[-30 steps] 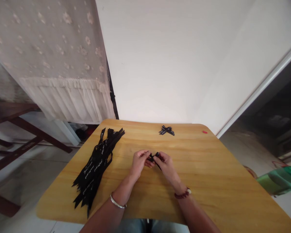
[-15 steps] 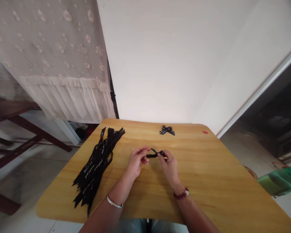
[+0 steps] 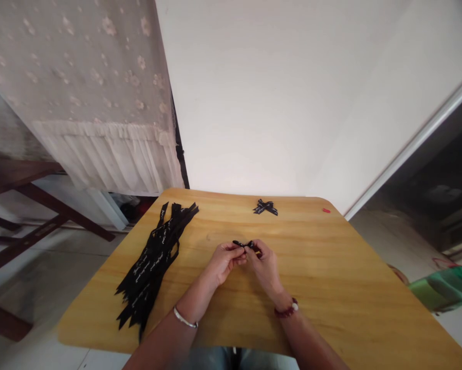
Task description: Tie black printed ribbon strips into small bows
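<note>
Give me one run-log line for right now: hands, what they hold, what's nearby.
left hand | right hand | both pinching black ribbon | nearby: ribbon strip bundle, black ribbon bow on wooden table

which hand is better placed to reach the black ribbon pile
Probably the left hand: it sits nearer the pile of black ribbon strips, while the right hand is farther off. Both pinch the small black ribbon, so the left must release it first.

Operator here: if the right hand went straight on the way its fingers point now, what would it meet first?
The right hand points up and left, into the short black ribbon at its fingertips; the left hand lies just beyond, though depth is hard to judge.
</note>
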{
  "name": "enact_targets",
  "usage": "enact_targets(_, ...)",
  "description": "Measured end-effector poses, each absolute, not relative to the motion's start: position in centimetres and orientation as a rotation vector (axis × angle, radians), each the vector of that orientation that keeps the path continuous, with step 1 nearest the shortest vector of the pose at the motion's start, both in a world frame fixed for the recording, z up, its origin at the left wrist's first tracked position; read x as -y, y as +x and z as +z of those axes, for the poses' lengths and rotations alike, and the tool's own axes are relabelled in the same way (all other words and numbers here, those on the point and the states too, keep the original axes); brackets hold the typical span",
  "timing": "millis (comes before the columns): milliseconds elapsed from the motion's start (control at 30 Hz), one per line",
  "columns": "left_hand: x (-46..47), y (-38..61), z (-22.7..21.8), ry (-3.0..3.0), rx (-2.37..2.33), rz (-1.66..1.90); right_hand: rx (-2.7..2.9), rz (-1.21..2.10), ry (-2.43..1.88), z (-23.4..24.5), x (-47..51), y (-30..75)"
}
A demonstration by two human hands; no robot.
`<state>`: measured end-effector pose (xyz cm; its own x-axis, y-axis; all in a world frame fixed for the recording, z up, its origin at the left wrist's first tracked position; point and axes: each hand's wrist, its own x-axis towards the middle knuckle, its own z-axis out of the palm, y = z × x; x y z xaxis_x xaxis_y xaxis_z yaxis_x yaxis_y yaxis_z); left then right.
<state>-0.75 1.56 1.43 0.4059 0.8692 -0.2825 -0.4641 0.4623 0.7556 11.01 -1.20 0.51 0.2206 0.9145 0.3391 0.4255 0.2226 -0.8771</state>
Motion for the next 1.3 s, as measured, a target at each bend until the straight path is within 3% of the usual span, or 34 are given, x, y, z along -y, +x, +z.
enact_targets(433,-2.3,-1.2,1.3,0.652,-0.871,1.063,1.429,0.624,-1.438,0.2,1.2,11.1)
enact_targets(833,-2.1,-0.7,1.0,0.736,-0.810,0.989,1.268,0.638,-1.421,1.0,1.3,11.9)
enact_targets(1067,-2.0,-0.5,0.5,0.836,-0.827,0.942,1.286,0.809,-1.367,0.2,0.8,11.9)
enact_targets(1300,-2.0,-0.7,0.8,0.849,-0.831,0.876,1.353,0.659,-1.370,0.3,0.9,11.9)
